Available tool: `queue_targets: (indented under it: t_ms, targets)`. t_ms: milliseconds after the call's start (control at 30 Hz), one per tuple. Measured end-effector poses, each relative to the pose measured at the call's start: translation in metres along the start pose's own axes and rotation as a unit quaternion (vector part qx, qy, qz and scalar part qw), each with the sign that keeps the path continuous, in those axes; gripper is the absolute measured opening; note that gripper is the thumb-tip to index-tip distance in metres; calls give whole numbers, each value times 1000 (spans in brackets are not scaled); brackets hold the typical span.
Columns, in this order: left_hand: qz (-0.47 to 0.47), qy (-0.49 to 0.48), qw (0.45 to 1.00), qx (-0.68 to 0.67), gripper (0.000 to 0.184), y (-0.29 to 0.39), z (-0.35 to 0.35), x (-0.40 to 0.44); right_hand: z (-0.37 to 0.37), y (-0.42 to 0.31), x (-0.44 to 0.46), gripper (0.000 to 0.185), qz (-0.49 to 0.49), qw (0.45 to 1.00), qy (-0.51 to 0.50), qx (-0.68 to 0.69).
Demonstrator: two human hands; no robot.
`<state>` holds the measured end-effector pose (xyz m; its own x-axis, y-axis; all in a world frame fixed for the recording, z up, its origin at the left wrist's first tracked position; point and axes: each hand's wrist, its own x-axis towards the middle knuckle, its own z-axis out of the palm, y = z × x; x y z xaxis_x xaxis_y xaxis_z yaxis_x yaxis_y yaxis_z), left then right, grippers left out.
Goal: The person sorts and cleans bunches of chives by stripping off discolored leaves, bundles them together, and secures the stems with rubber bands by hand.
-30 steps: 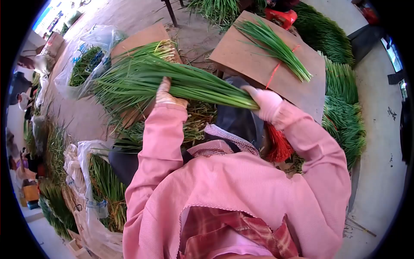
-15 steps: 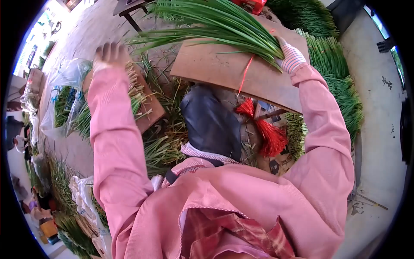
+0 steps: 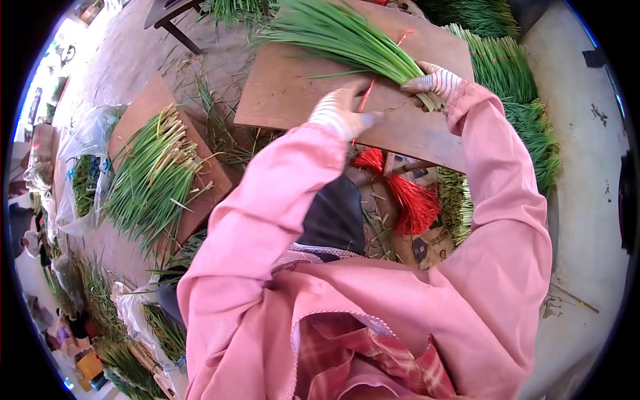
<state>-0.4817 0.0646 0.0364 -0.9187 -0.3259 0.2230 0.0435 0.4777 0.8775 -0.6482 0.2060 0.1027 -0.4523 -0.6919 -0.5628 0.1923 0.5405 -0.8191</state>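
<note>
My right hand (image 3: 433, 85), in a striped glove, is closed around the pale stem ends of a bunch of green chives (image 3: 353, 43). The leaves fan out to the left over a brown board table (image 3: 300, 100). Under the bunch lies a red tie string (image 3: 367, 95), one end hanging near the table's front edge and the other showing behind the stems. My left hand (image 3: 343, 110), in a similar glove, is beside the string at the front edge, thumb and fingers apart. Whether it touches the string I cannot tell.
A low board at left (image 3: 200, 137) bears a pile of chives (image 3: 157, 173). Red strings (image 3: 413, 203) hang below the table's front edge. Stacked chive bundles (image 3: 507, 73) line the right wall. A plastic bag (image 3: 83, 140) stands far left, and a dark stool (image 3: 170, 13) is at the back.
My left hand has swung right, from above the low board to the table's front edge by the string. The chives have shifted slightly left and down in my right hand.
</note>
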Motion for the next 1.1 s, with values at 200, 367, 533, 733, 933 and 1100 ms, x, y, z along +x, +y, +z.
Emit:
queue_targets:
  t_ms: [200,367,533,733,933,1100]
  targets:
    - [-237,-196,942,-136,49,33,58,4,24,16,-18,46,-95,984,-15,147]
    - [93,-213,972,-36,14,24,80,-45,7,-3,-17,41,-119,985,-36,123]
    - [128,-415,900,37,16,60,55,-99,-11,-26,-14,42,-210,973,-21,91]
    - [117,-178,977,-4,23,53,-40,-123,-50,-35,11,64,-291,924,97,-228]
    - [-292,130,942,-104,22,20,-151,-212,-68,55,70,77,-155,810,173,-539]
    - [-391,-148,852,317,26,-41,-166,-309,-47,20,52,86,-71,808,144,-567]
